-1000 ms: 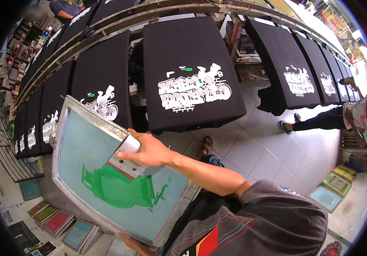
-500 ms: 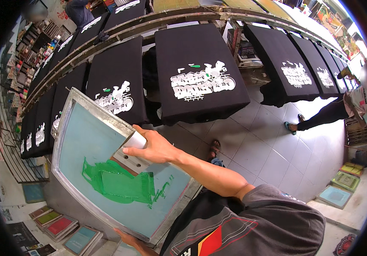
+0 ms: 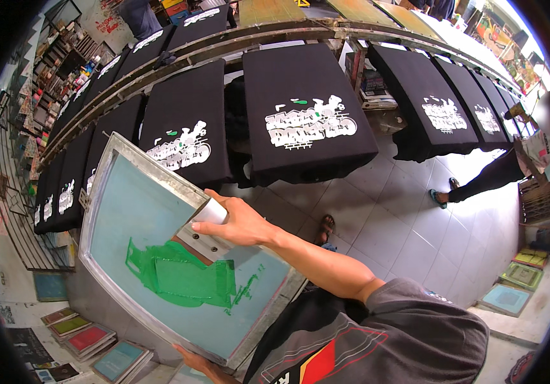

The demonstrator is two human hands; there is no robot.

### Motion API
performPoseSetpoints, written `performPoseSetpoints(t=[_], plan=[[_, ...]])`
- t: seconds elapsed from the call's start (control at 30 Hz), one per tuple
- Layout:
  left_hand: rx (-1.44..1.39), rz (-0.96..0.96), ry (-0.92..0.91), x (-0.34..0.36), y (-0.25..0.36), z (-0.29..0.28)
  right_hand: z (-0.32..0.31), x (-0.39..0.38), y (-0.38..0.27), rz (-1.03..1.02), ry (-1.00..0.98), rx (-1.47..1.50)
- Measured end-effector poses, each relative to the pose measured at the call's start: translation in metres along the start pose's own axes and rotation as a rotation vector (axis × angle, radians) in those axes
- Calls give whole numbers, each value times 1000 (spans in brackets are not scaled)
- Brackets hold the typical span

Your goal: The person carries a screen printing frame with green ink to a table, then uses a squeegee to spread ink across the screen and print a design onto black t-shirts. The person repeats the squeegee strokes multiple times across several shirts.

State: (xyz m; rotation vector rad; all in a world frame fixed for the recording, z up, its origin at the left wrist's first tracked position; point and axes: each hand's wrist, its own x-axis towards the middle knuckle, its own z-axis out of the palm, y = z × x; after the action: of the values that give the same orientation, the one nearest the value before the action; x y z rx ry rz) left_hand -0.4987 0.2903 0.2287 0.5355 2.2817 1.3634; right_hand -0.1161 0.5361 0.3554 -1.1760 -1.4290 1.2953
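Note:
A silk-screen frame (image 3: 135,168) with pale blue mesh is tilted in front of my body. Wet green ink (image 3: 188,275) lies in a thick patch over the middle of its mesh. My right hand (image 3: 244,223) is closed round the rounded pale handle of a squeegee (image 3: 202,238), thumb along the near side, at the frame's upper right edge. The squeegee's blade end meets the top of the green ink. At the frame's lower edge, my left hand (image 3: 197,362) grips from beneath, its fingers partly hidden by the frame.
Black T-shirts (image 3: 300,70) with white prints lie on a row of boards along a rail (image 3: 275,33). Small framed screens (image 3: 120,360) stand at lower left, others (image 3: 506,297) at right. A person (image 3: 537,150) stands at the right; a sandalled foot (image 3: 326,228) shows on the tiled floor.
The view has shifted a little, so the shirts sit slightly further right and lower. My hands keep the same hold on squeegee and frame.

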Motion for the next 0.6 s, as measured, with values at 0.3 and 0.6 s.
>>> performPoseSetpoints(t=[0.3, 0.6], plan=[[-19, -110, -65, 4, -14, 8, -16, -17, 12, 52, 62, -28], [174, -135, -41, 2, 7, 20, -31, -30, 24, 46, 146, -21]])
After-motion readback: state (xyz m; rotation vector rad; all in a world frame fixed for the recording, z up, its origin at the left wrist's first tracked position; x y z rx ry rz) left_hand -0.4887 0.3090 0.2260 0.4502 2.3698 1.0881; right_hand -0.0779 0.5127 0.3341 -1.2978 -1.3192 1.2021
